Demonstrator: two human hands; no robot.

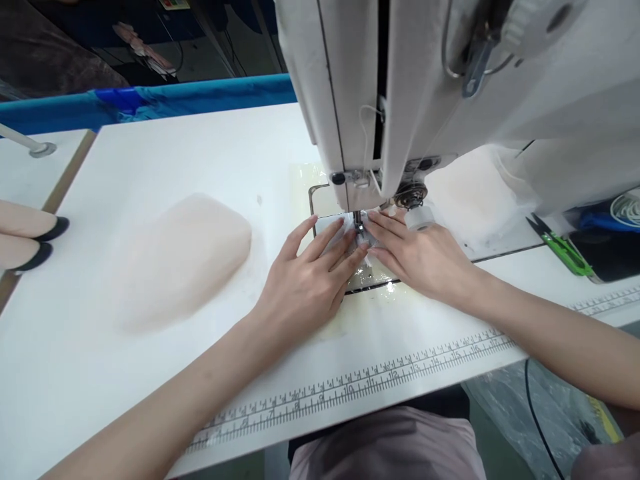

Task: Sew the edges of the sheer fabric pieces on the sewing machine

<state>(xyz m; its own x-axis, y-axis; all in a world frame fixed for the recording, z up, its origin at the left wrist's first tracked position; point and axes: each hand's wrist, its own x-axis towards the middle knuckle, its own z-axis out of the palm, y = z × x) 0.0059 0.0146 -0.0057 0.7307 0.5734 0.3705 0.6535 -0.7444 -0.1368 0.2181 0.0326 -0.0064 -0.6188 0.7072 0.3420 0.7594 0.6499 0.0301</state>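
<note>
My left hand point(313, 273) lies palm down on the bed of a white sewing machine point(345, 100), its fingers stretched and spread. Facing it from the right, my right hand point(423, 257) rests with fingers out and their tips beside the presser foot point(358, 222). Under the fingertips of both hands is a small piece of sheer white fabric point(367, 257), mostly hidden by them. A pile of sheer pale fabric point(190, 260) lies left of my left hand. More pale sheer fabric point(470, 190) sits behind my right hand, under the machine's arm.
Green thread snips point(565, 250) lie at the right against a dark flat object point(610, 257). A printed ruler strip point(345, 393) runs along the table's front edge. Two beige shapes with black tips point(30, 233) reach in at the left. Blue cloth point(200, 97) borders the back.
</note>
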